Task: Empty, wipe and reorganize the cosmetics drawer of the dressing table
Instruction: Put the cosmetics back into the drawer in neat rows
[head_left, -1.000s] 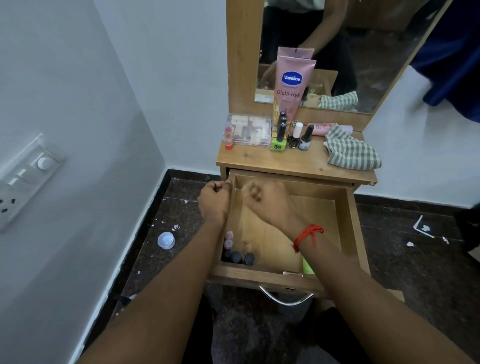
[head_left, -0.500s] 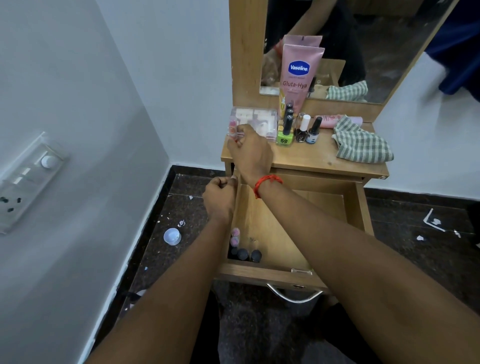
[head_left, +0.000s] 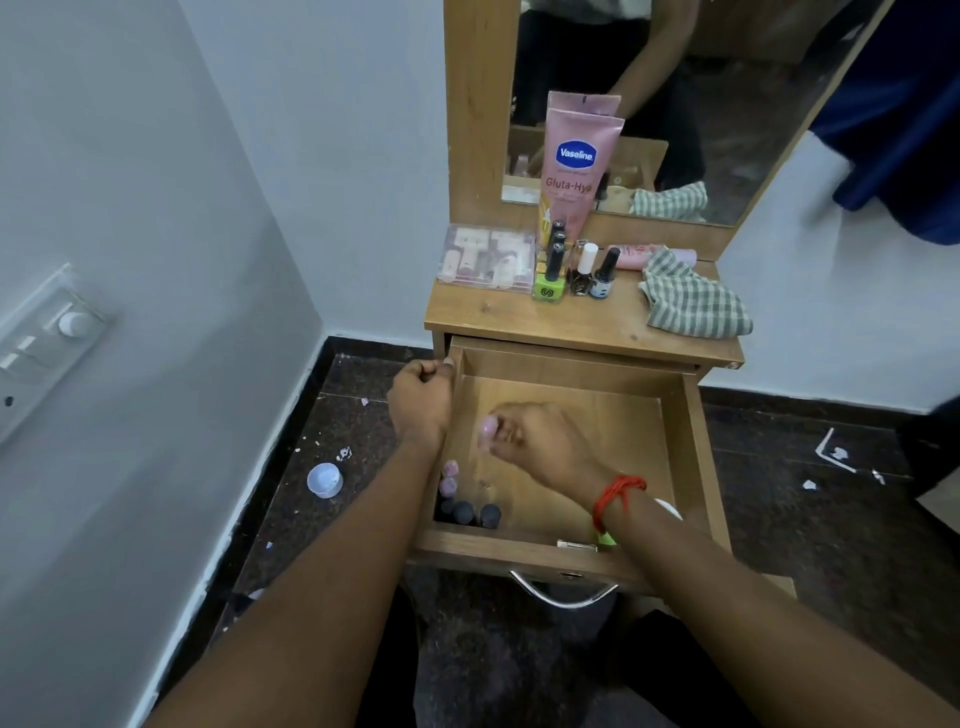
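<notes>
The wooden drawer (head_left: 698, 457) of the dressing table stands pulled out. My right hand (head_left: 540, 441) is over its floor, fingers closed on a small pink-capped bottle (head_left: 488, 430). My left hand (head_left: 422, 400) is a closed fist resting against the drawer's left rim. Several small bottles with pink and black caps (head_left: 460, 499) stand in the front left corner. A green item (head_left: 605, 538) at the front is mostly hidden under my right forearm.
On the table top (head_left: 587, 325) stand a clear plastic box (head_left: 488, 255), a pink Vaseline tube (head_left: 576, 171), several nail polish bottles (head_left: 571, 270), a lying pink tube (head_left: 631, 254) and a checked cloth (head_left: 693, 299). A white cap (head_left: 324, 479) and scraps lie on the dark floor.
My right hand went up to the small pink bottle beside the clear box, took it off the table top and came back down into the drawer. The left fist stayed at the rim.
</notes>
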